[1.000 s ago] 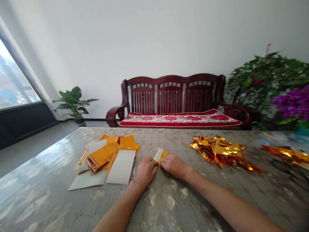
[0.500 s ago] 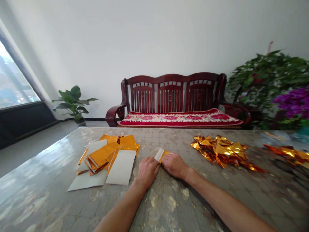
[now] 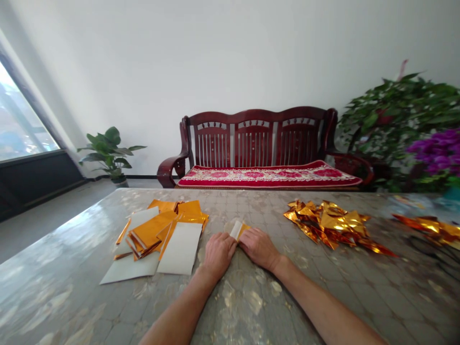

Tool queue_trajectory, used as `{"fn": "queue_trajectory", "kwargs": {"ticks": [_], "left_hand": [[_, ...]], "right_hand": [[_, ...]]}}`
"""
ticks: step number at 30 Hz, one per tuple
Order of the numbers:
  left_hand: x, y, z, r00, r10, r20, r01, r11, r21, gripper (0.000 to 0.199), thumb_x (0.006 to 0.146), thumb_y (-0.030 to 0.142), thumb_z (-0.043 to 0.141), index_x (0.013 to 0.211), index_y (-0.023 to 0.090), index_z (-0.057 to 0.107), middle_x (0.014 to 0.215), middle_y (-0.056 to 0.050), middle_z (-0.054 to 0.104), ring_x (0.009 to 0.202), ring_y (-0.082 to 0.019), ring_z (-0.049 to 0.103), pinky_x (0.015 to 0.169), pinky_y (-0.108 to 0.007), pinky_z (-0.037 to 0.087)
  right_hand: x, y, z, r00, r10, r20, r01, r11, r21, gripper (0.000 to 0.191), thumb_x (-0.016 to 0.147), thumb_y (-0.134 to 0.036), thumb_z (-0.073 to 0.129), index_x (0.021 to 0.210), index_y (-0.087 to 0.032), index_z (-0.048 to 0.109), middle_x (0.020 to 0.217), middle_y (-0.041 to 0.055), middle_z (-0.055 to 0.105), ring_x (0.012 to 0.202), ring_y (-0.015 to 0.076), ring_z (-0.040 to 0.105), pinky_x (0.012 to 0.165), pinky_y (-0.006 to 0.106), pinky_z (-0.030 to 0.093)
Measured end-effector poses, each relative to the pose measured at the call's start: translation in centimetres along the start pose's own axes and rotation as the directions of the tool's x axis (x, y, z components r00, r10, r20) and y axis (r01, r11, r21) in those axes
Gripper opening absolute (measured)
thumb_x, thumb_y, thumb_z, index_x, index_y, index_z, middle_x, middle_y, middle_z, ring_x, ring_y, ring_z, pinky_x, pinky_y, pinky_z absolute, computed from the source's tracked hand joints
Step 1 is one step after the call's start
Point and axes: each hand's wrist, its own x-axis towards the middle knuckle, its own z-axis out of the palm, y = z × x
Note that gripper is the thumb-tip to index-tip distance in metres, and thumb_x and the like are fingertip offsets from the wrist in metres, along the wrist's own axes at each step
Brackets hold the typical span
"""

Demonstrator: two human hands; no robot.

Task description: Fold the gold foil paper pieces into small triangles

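Note:
Between my hands, on the patterned table, a small piece of gold foil paper (image 3: 236, 230) shows a white strip on its left and gold on its right. My left hand (image 3: 220, 251) is closed on the near left part of it, fingers curled. From the other side my right hand (image 3: 258, 247) grips the right part, its fingertips close to the left ones. Both hands cover the paper's near end, so its folds are hidden. To the left lies a loose pile of gold paper sheets (image 3: 154, 231), some with the pale side (image 3: 181, 249) up.
Folded shiny gold foil pieces (image 3: 334, 223) lie heaped on the table (image 3: 247, 311) at the right. Further right are more foil pieces (image 3: 431, 227), a dark cable (image 3: 431, 251) and clear plastic (image 3: 406, 205). A wooden bench (image 3: 251, 139) stands behind the table.
The hands stay at almost the same spot, with the paper still between them. My right forearm has shifted slightly inward to the left.

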Motion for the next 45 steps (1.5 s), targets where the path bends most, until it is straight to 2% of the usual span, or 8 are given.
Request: {"fn": "queue_trajectory", "kwargs": {"ticks": [4,9,13,18,23,32,40,45], "left_hand": [[-0.1,-0.3,0.0,0.999,0.043,0.006,-0.043,0.996,-0.076,0.013,0.092,0.035,0.059,0.095,0.027,0.070,0.089,-0.002,0.066,0.090,-0.020,0.057,0.080,-0.031,0.038],[0.1,-0.4,0.6,1.000,0.021,-0.005,-0.022,0.996,-0.092,0.019,0.095,0.028,0.052,0.091,0.025,0.071,0.089,-0.003,0.066,0.088,-0.019,0.058,0.078,-0.030,0.039],[0.1,-0.5,0.4,1.000,0.009,-0.003,-0.010,0.989,-0.147,0.013,0.091,0.025,0.058,0.089,0.025,0.071,0.087,-0.002,0.067,0.088,-0.019,0.059,0.079,-0.029,0.041],[-0.3,-1.4,-0.5,0.997,-0.082,0.016,0.083,0.957,-0.277,0.019,0.084,0.012,0.058,0.091,0.022,0.072,0.090,-0.002,0.069,0.092,-0.018,0.061,0.086,-0.028,0.043],[-0.4,-2.3,-0.6,0.989,-0.134,0.058,0.146,0.933,-0.328,0.022,0.082,0.009,0.057,0.090,0.022,0.074,0.090,-0.003,0.070,0.093,-0.017,0.062,0.087,-0.027,0.045],[0.1,-1.1,-0.2,0.983,-0.181,0.040,0.184,0.933,-0.309,0.017,0.084,0.017,0.062,0.094,0.024,0.074,0.092,-0.002,0.070,0.095,-0.018,0.062,0.087,-0.029,0.044],[0.8,-0.6,0.4,0.978,-0.204,0.043,0.208,0.944,-0.257,0.010,0.087,0.022,0.062,0.082,0.021,0.071,0.084,-0.002,0.068,0.086,-0.017,0.062,0.076,-0.025,0.041],[1.1,-0.5,0.2,0.973,-0.222,0.062,0.231,0.944,-0.234,0.010,0.086,0.021,0.060,0.083,0.019,0.069,0.086,-0.002,0.069,0.086,-0.017,0.062,0.077,-0.026,0.041]], "right_hand": [[-0.3,0.1,0.3,0.999,0.043,-0.023,-0.042,0.999,0.031,0.021,0.098,-0.025,0.048,0.085,-0.020,0.063,0.082,0.0041,0.066,0.081,0.0197,0.058,0.076,0.032,0.040],[-0.4,-0.2,0.0,0.992,0.127,-0.024,-0.124,0.985,0.121,0.012,0.095,-0.026,0.056,0.087,-0.020,0.063,0.086,0.0031,0.067,0.085,0.0195,0.057,0.077,0.031,0.040],[-0.1,-0.5,-0.3,0.989,0.150,-0.001,-0.148,0.977,0.156,0.012,0.093,-0.031,0.061,0.086,-0.021,0.064,0.090,0.0028,0.066,0.089,0.0199,0.056,0.078,0.031,0.040],[0.2,-0.2,-0.2,0.971,0.238,0.011,-0.235,0.950,0.206,0.013,0.094,-0.026,0.059,0.084,-0.022,0.067,0.090,0.0020,0.066,0.088,0.0186,0.055,0.077,0.030,0.040],[0.3,0.0,0.0,0.958,0.285,0.030,-0.284,0.936,0.208,0.016,0.093,-0.025,0.058,0.081,-0.022,0.067,0.089,0.0025,0.066,0.089,0.0187,0.055,0.078,0.030,0.041],[0.5,0.1,-0.1,0.936,0.346,0.072,-0.353,0.907,0.231,0.020,0.093,-0.024,0.055,0.079,-0.022,0.070,0.087,0.0021,0.066,0.089,0.0188,0.056,0.077,0.029,0.041],[0.5,0.3,0.2,0.918,0.382,0.109,-0.397,0.886,0.240,0.022,0.096,-0.025,0.051,0.081,-0.021,0.067,0.085,0.0011,0.067,0.085,0.0173,0.057,0.072,0.027,0.038],[0.4,0.4,0.4,0.915,0.391,0.100,-0.404,0.887,0.225,0.025,0.097,-0.025,0.049,0.079,-0.021,0.065,0.083,0.0017,0.066,0.084,0.0173,0.057,0.071,0.027,0.037]]}}
